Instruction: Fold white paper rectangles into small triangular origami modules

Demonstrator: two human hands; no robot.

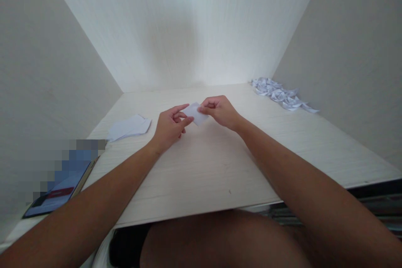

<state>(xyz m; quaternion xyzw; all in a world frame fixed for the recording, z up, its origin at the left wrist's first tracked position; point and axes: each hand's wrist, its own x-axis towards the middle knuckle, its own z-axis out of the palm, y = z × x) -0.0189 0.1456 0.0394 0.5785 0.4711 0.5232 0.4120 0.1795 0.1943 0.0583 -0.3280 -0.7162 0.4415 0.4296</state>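
A small white piece of paper (195, 114) is held up between my two hands, above the middle of the table. My left hand (171, 127) pinches its left side between thumb and fingers. At the paper's upper right, my right hand (220, 111) grips the edge with thumb and curled fingers. The paper looks flat and roughly diamond-shaped from here; my fingertips cover parts of its edges.
A stack of white paper sheets (129, 127) lies left of my left hand. Several folded white paper pieces (279, 94) are heaped at the back right by the wall. A partly blurred tablet-like screen (59, 192) is at the table's left edge. Walls enclose the table (201, 180).
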